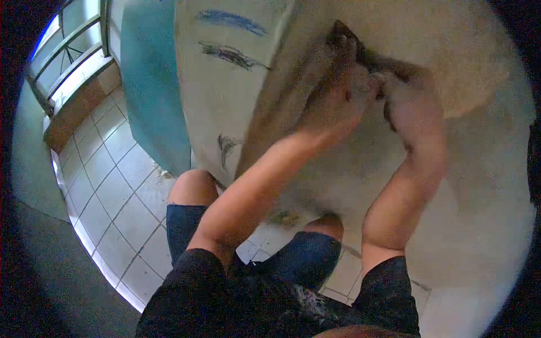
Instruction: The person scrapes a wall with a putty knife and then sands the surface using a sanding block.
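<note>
Both of my arms reach up to the pale wall (338, 163), and the hands come together over a dark patch (345, 40) on it. My left hand (352, 84) is closed, its fingers bent at the dark patch and close to the other hand's. From the right comes my right hand (410, 104), its fingers curled in toward the left one. Motion blur and shadow cover the fingertips, so I cannot tell what small thing they hold.
Left of the hands, a wall strip (231, 84) carries blue and black scribbles. Beside it runs a teal panel (155, 84). White floor tiles (121, 186) lie at lower left, near a window frame (73, 56) with a brown sill (84, 107). My bent knees (194, 188) sit close to the wall.
</note>
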Motion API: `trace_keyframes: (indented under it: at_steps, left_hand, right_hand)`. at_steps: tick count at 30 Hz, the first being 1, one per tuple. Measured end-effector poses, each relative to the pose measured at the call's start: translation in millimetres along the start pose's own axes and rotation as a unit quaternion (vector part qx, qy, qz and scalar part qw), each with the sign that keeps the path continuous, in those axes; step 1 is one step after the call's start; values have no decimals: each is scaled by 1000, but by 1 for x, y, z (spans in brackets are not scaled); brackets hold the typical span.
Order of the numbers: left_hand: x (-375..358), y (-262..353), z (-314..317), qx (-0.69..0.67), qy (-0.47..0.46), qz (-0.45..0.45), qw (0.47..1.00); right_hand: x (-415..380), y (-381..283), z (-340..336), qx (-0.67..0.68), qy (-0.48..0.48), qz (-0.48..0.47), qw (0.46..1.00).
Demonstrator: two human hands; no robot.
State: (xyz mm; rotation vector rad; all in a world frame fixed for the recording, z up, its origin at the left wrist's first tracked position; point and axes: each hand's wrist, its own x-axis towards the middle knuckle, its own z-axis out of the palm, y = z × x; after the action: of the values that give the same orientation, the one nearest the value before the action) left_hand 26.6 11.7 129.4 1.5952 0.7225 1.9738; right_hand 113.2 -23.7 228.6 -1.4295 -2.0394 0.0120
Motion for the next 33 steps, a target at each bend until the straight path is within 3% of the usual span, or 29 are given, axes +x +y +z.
trace_keyframes:
  at_steps: [1,2,4,5,7,8,10,12,14,15,17,19,20,22,23,25,27,29,31,33]
  left_hand:
    - [1,-4,7,-144,1,-29,989]
    - [-2,-6,10,-144,-7,-32,989]
    - [-5,-8,10,161,71,81,981]
    - [-11,-6,11,160,65,78,982]
    - [-17,2,7,137,48,154,977]
    - [-24,2,6,143,39,163,975]
    - [-58,-11,3,62,-115,-136,982]
    - [-105,-23,-4,163,-194,-200,946]
    - [-130,-24,-11,196,-275,-372,865]
    - [-147,-38,-14,204,-278,-368,864]
    - [-169,-71,-18,324,-162,-87,928]
    - [-163,-71,-23,355,-154,-52,920]
    - [-161,-70,-24,379,-142,-20,914]
    - [-149,-61,-22,384,-126,-1,915]
    - [-138,-56,-19,385,-102,18,917]
    - [-112,-50,-17,388,-97,39,916]
    - [-89,-55,-18,390,-89,58,915]
    - [-75,-60,-25,453,-59,122,881]
    - [-71,-53,-34,498,-102,101,855]
    - [-63,-47,-39,544,-140,84,823]
  right_hand:
    - [3,4,-3,2,-4,-3,1000]
    - [1,6,-2,4,-1,4,1000]
    - [2,8,2,-33,21,-81,996]
    - [2,10,-1,-32,21,-74,997]
    - [9,12,-10,-33,-89,89,991]
    - [3,17,-11,-22,-80,88,993]
    - [-30,36,-1,-25,-53,10,998]
    - [-62,58,10,-39,-149,48,987]
    - [-94,70,33,-66,-238,165,955]
    - [-107,76,47,-30,-275,164,947]
    - [-126,90,73,9,-307,161,938]
    - [-140,100,93,174,-305,90,932]
    - [-144,101,98,180,-302,92,931]
    - [-152,99,106,244,-183,94,948]
    - [-148,95,107,247,-179,99,947]
    - [-130,81,107,252,50,-80,963]
    - [-113,67,100,261,25,-63,963]
    - [-103,62,101,271,-4,-48,961]
    - [-95,63,119,222,-51,-3,974]
    - [-87,67,142,243,12,-35,969]
